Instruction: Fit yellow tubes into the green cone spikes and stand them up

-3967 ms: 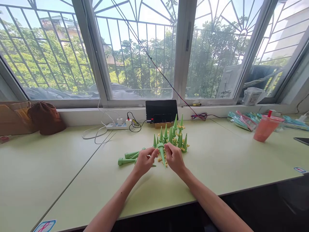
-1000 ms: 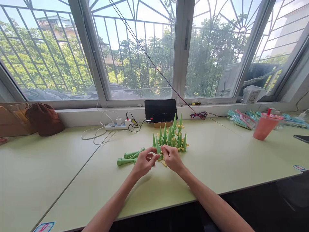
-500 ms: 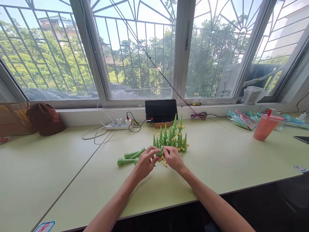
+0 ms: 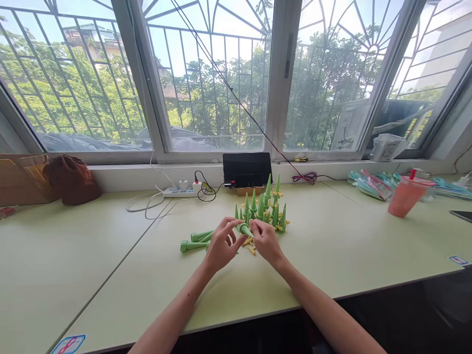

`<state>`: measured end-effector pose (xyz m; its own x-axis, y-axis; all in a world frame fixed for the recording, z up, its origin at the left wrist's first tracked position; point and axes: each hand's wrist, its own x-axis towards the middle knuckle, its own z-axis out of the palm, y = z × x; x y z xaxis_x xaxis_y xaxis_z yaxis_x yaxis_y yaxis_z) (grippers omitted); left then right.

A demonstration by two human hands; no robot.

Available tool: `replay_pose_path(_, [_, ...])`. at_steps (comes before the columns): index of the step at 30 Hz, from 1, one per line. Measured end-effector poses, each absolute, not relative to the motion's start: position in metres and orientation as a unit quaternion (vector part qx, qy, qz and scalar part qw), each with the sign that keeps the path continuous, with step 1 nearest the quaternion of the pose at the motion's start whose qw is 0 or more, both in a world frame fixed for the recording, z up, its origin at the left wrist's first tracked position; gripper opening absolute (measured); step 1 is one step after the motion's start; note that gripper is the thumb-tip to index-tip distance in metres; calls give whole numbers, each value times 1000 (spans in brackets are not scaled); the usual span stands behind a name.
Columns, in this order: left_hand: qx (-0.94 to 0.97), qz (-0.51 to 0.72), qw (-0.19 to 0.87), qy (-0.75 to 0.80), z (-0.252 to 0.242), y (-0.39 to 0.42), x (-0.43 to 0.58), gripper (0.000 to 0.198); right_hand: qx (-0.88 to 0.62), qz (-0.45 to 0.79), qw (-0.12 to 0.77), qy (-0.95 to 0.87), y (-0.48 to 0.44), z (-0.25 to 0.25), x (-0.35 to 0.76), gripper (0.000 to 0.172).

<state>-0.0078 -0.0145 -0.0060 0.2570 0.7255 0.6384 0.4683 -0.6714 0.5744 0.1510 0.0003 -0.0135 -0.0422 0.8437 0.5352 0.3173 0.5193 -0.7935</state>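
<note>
My left hand (image 4: 221, 245) and my right hand (image 4: 266, 241) meet over the pale green table (image 4: 110, 275), both pinching one green cone spike (image 4: 244, 229) that lies tilted between the fingertips. Just behind the hands stands a cluster of upright green cones with small yellow fittings (image 4: 266, 206). A few green cones (image 4: 197, 241) lie flat on the table to the left of my left hand. Small yellow pieces (image 4: 251, 246) lie under and between the hands.
A black tablet (image 4: 246, 169) leans at the window sill behind a power strip (image 4: 180, 191) with white cables. A brown pouch (image 4: 71, 179) sits far left. A pink cup with a straw (image 4: 406, 195) and coloured packets (image 4: 368, 182) stand at the right.
Four seconds ago the cone hung point-down between my hands; it has since been turned and now lies tilted at my fingertips. The hands have stayed in nearly the same place.
</note>
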Motion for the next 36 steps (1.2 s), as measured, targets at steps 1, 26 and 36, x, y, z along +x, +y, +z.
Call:
replay_pose_path(1, [774,479,153,386,-4,-16,-7,28,-427,235,550,-679,0,-13,151,41])
replay_pose_path(26, [725,409,351,429,-2,-17,-6,28,-411,234,542,-695,1,-16,150,42])
replay_pose_path(36, [794,429,188,389,-9,-14,-9,21,-404,303,520,-689,5,-18,152,43])
